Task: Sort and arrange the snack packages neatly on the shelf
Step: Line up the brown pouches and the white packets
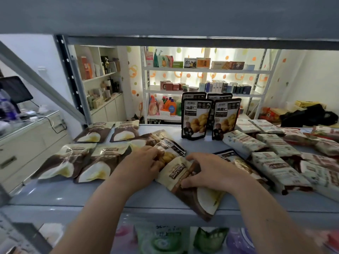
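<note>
Blue-grey and smooth with a dull sheen, the shelf board (pixel 55 197) spans the lower half of the frame, and its front edge runs left to right near the bottom. Bare board lies open along that edge at lower left. There is a smaller bare patch at centre, between our grips and the upright packs. Overhead, the dark underside of the upper shelf (pixel 165 15) closes off the top of the frame, leaving a low slot to work in.

At right, white packs (pixel 275 167), long, soft-cornered and crinkly, lie flat in crowded rows that run to the right edge. At left, glossy brown-and-cream pouches (pixel 60 162) lie flat in two loose rows, some overlapping. At upper centre, standing black pouches (pixel 196 118) with yellow print stand in two pairs, one pair behind the other.

A tan pouch (pixel 194 197) lies slanted at lower centre, its bottom corner overhanging the front edge. Our right grip (pixel 212 171) is closed on its upper part, fingers curled over the top and thumb on its face. A dark pouch (pixel 170 149) lies tilted just above it. Our left grip (pixel 141 165) rests against that pouch with fingers curled. Its fingertips are hidden, so we cannot tell whether it clasps anything.
</note>
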Demonstrator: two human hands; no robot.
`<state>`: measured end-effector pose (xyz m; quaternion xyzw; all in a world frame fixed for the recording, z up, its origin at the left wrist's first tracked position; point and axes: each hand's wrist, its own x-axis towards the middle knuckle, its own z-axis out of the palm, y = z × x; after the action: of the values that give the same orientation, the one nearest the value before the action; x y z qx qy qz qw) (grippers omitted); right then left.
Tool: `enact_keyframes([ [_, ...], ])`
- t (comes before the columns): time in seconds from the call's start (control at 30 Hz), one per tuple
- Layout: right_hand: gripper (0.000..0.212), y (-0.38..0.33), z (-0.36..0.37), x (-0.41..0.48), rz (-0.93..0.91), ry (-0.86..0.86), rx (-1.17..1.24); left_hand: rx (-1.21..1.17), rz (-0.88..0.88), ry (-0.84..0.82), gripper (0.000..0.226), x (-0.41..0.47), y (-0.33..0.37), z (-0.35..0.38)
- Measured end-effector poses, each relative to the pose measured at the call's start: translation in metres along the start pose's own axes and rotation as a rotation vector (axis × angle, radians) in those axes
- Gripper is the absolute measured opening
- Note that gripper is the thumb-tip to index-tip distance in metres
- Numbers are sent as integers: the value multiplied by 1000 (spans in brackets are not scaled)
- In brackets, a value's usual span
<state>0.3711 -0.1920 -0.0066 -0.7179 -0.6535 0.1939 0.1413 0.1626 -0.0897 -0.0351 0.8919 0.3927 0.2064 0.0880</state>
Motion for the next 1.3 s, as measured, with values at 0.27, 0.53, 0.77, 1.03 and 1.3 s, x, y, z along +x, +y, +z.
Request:
enact_keyframes([
  [0.27,99,14,-2,-7,117,155,131,-60,3,58,33,-13,3,8],
  [0.53,88,33,-12,-11,195,477,329,-77,-23,63,44,-19,20,22],
  [0.77,80,34,-17,3,171,577,680,-28,16,25,65,-16,44,35],
  [1.03,95,36,-14,11,132,559,842,1,150,-10,60,-14,79,47],
  [1.3,72,19,-20,30,69,537,916,-40,121,42,41,13,11,7],
])
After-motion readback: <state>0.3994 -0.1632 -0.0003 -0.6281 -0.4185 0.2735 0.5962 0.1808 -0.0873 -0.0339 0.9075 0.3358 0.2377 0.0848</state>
